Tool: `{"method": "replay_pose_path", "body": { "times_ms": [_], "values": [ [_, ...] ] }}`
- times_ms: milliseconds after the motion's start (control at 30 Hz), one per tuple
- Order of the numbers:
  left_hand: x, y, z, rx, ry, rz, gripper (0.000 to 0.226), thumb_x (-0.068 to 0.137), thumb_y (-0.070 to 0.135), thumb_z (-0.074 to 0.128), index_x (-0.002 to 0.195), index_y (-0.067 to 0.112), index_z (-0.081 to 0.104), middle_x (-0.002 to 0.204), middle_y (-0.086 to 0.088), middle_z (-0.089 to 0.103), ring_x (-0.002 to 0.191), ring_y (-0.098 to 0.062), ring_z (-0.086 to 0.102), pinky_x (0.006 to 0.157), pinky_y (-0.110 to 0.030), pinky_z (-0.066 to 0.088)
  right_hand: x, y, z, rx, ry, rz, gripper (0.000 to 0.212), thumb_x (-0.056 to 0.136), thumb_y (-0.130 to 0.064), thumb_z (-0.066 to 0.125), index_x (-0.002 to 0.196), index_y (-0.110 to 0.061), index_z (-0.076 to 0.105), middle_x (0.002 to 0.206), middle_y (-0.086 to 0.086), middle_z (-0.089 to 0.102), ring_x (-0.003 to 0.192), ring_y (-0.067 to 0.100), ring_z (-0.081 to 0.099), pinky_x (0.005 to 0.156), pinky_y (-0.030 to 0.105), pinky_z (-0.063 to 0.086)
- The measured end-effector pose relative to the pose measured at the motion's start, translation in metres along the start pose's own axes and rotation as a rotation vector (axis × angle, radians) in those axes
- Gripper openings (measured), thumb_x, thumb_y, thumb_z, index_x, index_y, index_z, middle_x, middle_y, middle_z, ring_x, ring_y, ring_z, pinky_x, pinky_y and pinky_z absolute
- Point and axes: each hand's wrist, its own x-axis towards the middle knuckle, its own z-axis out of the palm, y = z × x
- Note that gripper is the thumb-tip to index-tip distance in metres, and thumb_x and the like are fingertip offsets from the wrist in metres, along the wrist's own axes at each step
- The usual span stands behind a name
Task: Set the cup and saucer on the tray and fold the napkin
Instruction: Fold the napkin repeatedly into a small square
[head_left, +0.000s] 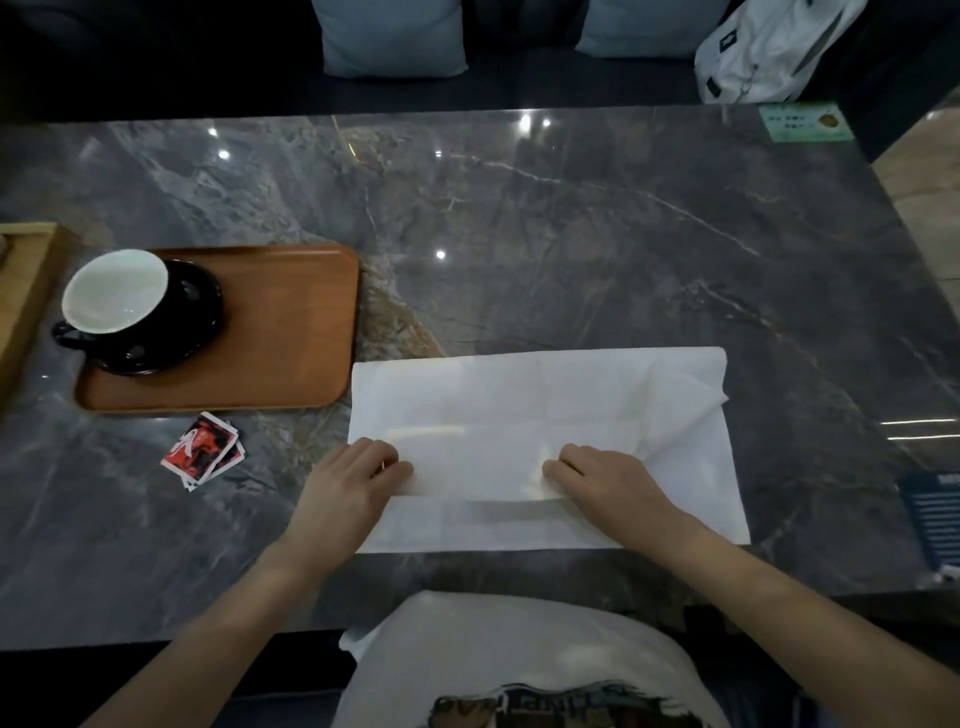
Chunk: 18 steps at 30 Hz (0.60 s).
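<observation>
Head view: left hand (358, 475) and right hand (602, 480) lay near surface edge, fingers curled, each grip pinching folded near edge of white napkin (519, 410); napkin spread flat on dark marble surface (571, 234), far right corner creased. Small red packets (205, 449) lay left of hands. Farther left, black cup (117, 293) sat on black saucer (197, 317) on wooden tray (291, 332)

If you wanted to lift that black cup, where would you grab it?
Probably by the handle. It juts out from the cup toward the tray's near-left corner, clear of the saucer, so come in from the left, where nothing blocks it.
</observation>
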Motion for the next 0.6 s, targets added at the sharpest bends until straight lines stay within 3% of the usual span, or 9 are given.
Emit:
{"method": "replay_pose_path", "body": {
  "times_ms": [133,300,400,600],
  "values": [
    [-0.025,-0.005,-0.005,0.000,0.000,-0.090,0.021,0.080,0.013,0.050,0.083,0.013,0.071,0.083,-0.008,0.070,0.083,-0.019,0.048,0.068,-0.031,0.035,-0.005,-0.011,0.006,0.061,0.046,-0.011,0.031,0.052,0.002,0.081,0.076,-0.009,0.065,0.065,0.005,0.057,0.048,0.018,0.049,0.037,0.024,0.030],
    [-0.057,-0.002,-0.001,0.042,-0.027,-0.274,0.026,0.078,0.018,0.050,0.087,0.015,0.073,0.102,-0.013,0.071,0.094,-0.028,0.054,0.071,-0.035,0.043,-0.013,-0.026,0.009,0.091,0.117,-0.047,0.024,0.058,0.008,0.070,0.072,-0.010,0.063,0.064,0.004,0.056,0.050,0.017,0.048,0.037,0.025,0.033],
    [-0.066,0.006,0.002,0.024,-0.046,-0.417,0.029,0.078,0.019,0.046,0.085,0.013,0.074,0.107,-0.016,0.070,0.083,-0.034,0.066,0.064,-0.036,0.055,-0.013,-0.034,0.015,0.092,0.125,-0.059,0.025,0.055,0.010,0.068,0.069,-0.010,0.062,0.063,0.003,0.055,0.050,0.017,0.048,0.037,0.025,0.034],
    [-0.074,0.018,0.006,-0.084,-0.046,-0.573,0.026,0.076,0.019,0.050,0.082,0.009,0.074,0.097,-0.011,0.073,0.074,-0.029,0.071,0.060,-0.034,0.057,-0.010,-0.043,0.025,0.108,0.141,-0.074,0.022,0.059,0.011,0.061,0.069,-0.009,0.062,0.066,0.004,0.058,0.052,0.019,0.049,0.038,0.026,0.037]
  ]
}}
